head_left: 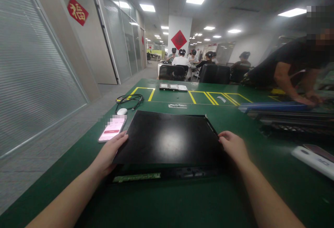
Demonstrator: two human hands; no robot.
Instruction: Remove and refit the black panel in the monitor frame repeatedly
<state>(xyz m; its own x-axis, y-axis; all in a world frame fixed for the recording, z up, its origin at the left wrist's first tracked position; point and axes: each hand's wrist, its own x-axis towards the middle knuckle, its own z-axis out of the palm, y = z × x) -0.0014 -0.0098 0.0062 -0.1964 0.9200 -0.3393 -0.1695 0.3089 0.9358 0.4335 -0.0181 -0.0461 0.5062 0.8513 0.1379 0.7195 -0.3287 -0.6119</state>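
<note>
A flat, glossy black panel (167,137) lies between my hands, slightly tilted, reflecting a bright round spot. My left hand (111,149) is closed on its left edge, with the thumb along the side. On the right, my right hand (232,146) pinches the edge of the panel near a dark side rail. Beneath the panel a shallow black casing (193,173) shows along its near side, with a green circuit strip (137,177) in it. The panel covers the rest of the casing.
Left of the panel are a lit phone (112,128), a white mouse (121,111) and a coiled black cable (130,100). Several hard drives (173,87) sit at the back. A white device (314,160) lies at right; beyond it a co-worker (289,64) leans over a blue-edged part (273,107).
</note>
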